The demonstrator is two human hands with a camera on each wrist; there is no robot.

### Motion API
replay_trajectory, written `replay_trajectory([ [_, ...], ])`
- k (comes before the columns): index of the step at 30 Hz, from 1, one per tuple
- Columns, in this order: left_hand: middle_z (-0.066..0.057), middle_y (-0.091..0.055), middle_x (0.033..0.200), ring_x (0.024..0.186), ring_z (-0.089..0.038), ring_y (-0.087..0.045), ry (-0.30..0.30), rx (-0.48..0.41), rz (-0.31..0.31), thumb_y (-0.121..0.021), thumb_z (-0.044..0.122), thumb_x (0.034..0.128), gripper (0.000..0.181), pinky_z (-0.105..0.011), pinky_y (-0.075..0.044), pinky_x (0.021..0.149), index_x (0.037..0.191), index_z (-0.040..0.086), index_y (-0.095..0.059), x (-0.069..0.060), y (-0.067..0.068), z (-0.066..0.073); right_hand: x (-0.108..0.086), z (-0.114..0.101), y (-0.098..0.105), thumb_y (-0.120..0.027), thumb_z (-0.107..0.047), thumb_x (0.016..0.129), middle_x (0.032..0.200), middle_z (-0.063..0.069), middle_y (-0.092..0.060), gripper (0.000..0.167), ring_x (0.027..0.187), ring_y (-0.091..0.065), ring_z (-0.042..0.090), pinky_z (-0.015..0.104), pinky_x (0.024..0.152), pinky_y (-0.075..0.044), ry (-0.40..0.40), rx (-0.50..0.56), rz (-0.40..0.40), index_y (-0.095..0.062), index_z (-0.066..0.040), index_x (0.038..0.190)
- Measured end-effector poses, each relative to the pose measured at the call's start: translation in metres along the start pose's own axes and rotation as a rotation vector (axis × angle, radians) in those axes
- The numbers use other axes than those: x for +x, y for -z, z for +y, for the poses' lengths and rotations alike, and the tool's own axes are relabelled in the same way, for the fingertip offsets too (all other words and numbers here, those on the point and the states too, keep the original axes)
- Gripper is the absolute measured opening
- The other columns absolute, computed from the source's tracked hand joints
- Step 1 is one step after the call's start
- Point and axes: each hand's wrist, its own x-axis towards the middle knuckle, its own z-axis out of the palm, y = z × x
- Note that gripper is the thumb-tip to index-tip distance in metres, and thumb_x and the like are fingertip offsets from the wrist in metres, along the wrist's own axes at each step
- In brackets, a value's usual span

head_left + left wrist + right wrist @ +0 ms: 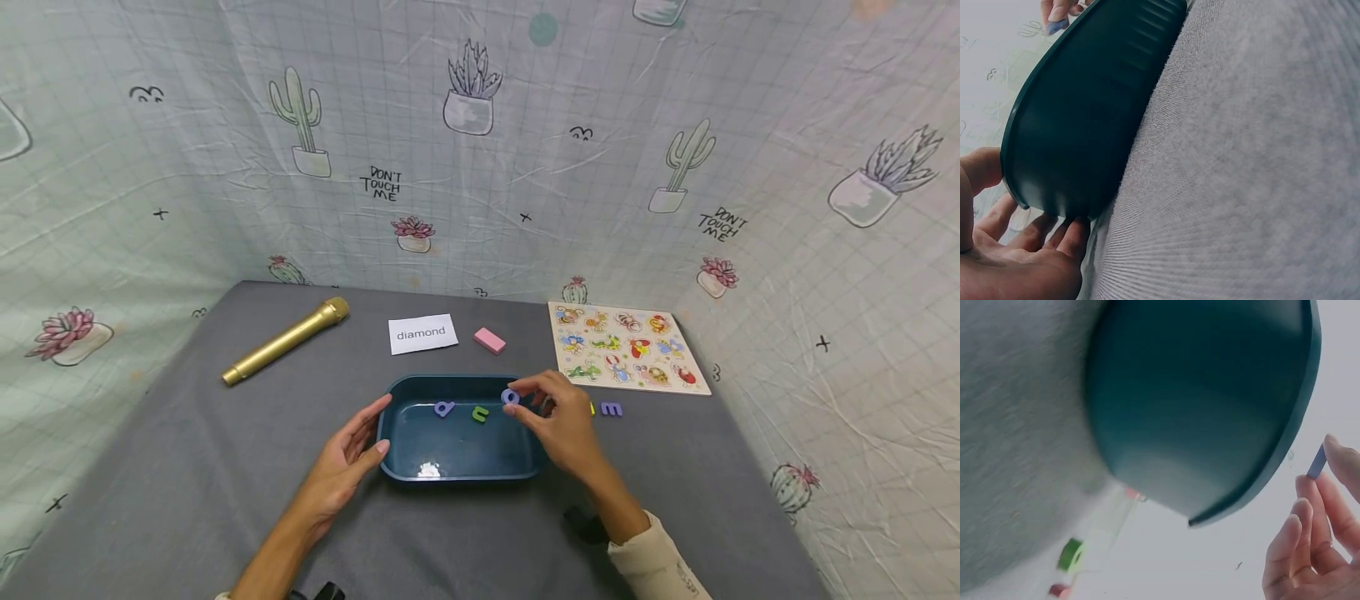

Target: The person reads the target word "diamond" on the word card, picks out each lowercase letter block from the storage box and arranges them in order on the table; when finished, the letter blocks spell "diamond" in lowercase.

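Observation:
A dark teal tray [461,477] sits on the grey cloth, holding a purple letter [444,409] shaped like a d or an a, and a green n-shaped letter [480,413]. At its left end, my left hand [341,467] touches the rim with thumb and fingertips; the left wrist view shows the fingers [1072,240] against the outer wall. Above the tray's right rear corner, my right hand [558,421] pinches a purple ring-shaped letter o [510,397] between thumb and fingers. The right wrist view shows that letter [1317,462] edge-on, apart from the tray.
Right of the tray lie a purple m [611,409], a partly hidden yellow letter [592,409] and a green piece [1070,555]. Behind stand a "diamond" card [422,334], a pink block [490,340], a gold microphone [285,342] and an insect puzzle board [630,348].

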Motion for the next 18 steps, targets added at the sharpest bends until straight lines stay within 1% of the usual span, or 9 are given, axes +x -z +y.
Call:
replay_trajectory([
  [2,-0.005,-0.029,0.175,0.164,-0.032,-0.02,0.007,-0.003,0.004,-0.062,0.011,0.108,0.063,-0.004,-0.033,0.114,0.166,0.019,-0.037,0.0,0.0,0.0,-0.002,0.004,0.004,-0.089,-0.02,0.087,0.1,0.001,-0.073,0.027,0.08,-0.06,0.015,0.024,0.066,-0.054,-0.031,-0.003,0.001,-0.08,-0.017,0.112],
  [4,-0.004,-0.029,0.175,0.164,-0.032,-0.02,0.013,-0.003,0.007,-0.062,0.012,0.1078,0.063,-0.004,-0.033,0.114,0.165,0.019,-0.037,0.0,0.0,0.001,-0.005,0.008,0.008,-0.089,-0.02,0.088,0.1,0.0,-0.073,0.026,0.08,-0.059,0.017,0.023,0.065,-0.054,-0.065,-0.002,0.001,-0.08,-0.018,0.113],
  [8,-0.004,-0.029,0.175,0.164,-0.031,-0.02,0.016,-0.007,0.008,-0.063,0.012,0.1076,0.063,-0.004,-0.032,0.114,0.165,0.019,-0.038,0.001,-0.001,0.001,-0.01,0.017,0.017,-0.088,-0.018,0.089,0.101,0.003,-0.073,0.026,0.08,-0.058,0.019,0.022,0.066,-0.053,-0.11,-0.002,0.01,-0.079,-0.018,0.114],
  [11,-0.005,-0.029,0.175,0.164,-0.031,-0.019,0.012,-0.013,0.007,-0.062,0.011,0.1076,0.063,-0.004,-0.032,0.114,0.165,0.018,-0.037,0.001,-0.001,0.001,-0.014,0.024,0.024,-0.089,-0.017,0.088,0.101,0.005,-0.074,0.028,0.08,-0.059,0.019,0.021,0.065,-0.053,-0.118,-0.018,0.027,-0.08,-0.016,0.114],
  [15,-0.005,-0.029,0.175,0.164,-0.031,-0.02,0.01,-0.023,0.007,-0.062,0.01,0.1075,0.064,-0.004,-0.033,0.114,0.165,0.018,-0.037,0.0,-0.001,0.001,-0.017,0.036,0.035,-0.09,-0.016,0.086,0.1,0.003,-0.073,0.03,0.08,-0.061,0.023,0.019,0.064,-0.052,-0.115,-0.041,0.046,-0.08,-0.015,0.115],
  [18,-0.006,-0.029,0.175,0.164,-0.031,-0.02,0.009,-0.027,0.006,-0.062,0.01,0.1074,0.063,-0.005,-0.033,0.114,0.165,0.017,-0.037,-0.001,-0.001,0.001,-0.017,0.045,0.044,-0.09,-0.014,0.086,0.098,0.005,-0.074,0.03,0.079,-0.062,0.027,0.018,0.064,-0.051,-0.104,-0.062,0.062,-0.08,-0.014,0.114],
])
